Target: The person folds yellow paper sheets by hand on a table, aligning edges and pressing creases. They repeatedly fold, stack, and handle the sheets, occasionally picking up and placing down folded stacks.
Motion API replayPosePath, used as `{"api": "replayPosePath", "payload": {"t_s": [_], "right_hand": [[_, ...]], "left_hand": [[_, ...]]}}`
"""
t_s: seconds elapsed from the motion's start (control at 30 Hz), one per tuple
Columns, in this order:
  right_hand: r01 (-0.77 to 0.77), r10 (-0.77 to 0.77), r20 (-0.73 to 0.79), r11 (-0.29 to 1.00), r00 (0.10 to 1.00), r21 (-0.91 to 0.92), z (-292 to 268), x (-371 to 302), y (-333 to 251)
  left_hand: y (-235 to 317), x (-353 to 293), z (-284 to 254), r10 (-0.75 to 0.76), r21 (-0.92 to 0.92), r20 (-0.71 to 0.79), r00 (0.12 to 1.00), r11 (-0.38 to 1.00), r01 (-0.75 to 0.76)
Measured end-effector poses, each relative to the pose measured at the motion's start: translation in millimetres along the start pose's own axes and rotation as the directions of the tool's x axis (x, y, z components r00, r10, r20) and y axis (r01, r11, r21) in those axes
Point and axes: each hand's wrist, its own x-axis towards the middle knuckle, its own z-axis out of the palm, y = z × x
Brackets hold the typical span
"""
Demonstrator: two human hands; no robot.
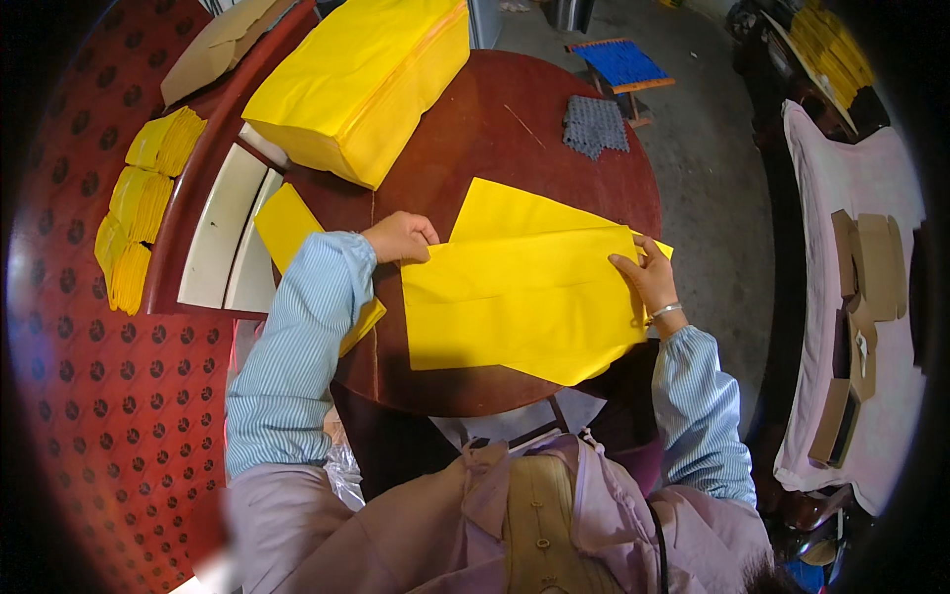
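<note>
A yellow paper sheet [524, 297] is held nearly level over the round table, its upper edge toward the far side. My left hand [401, 238] pinches its upper left corner. At the upper right corner my right hand [648, 275] grips it, thumb on top and the other fingers partly hidden behind. More yellow paper [500, 210] lies at an angle beneath, poking out past the far edge; how many sheets there are I cannot tell. A folded yellow strip [287, 226] rests left of my left hand, partly covered by my forearm.
A tall stack of yellow paper [356, 84] stands on the far left of the dark red table [515, 109]. A grey textured mat [595, 126] lies at the far right. Folded yellow bundles [139, 203] line the left side. Opened cardboard boxes [861, 297] lie on a pink cloth.
</note>
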Motion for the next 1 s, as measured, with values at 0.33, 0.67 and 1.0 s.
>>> {"api": "replayPosePath", "payload": {"t_s": [0.33,0.67,1.0], "right_hand": [[-0.093,-0.005,0.304,0.947,0.953,0.308,-58.4,-42.1,38.3],[0.729,-0.672,0.283,0.633,0.684,-0.259,-37.0,-68.6,58.5],[0.885,-0.706,0.553,0.246,0.443,-0.395,-25.4,-41.8,32.2]], "left_hand": [[28.6,-37.1,137.9,0.727,0.682,-0.274,0.630,0.608,-0.406],[8.9,-41.2,153.8,0.662,0.565,-0.380,0.646,0.719,-0.405],[-5.5,-55.2,149.1,0.727,0.616,-0.359,0.585,0.655,-0.437]]}}
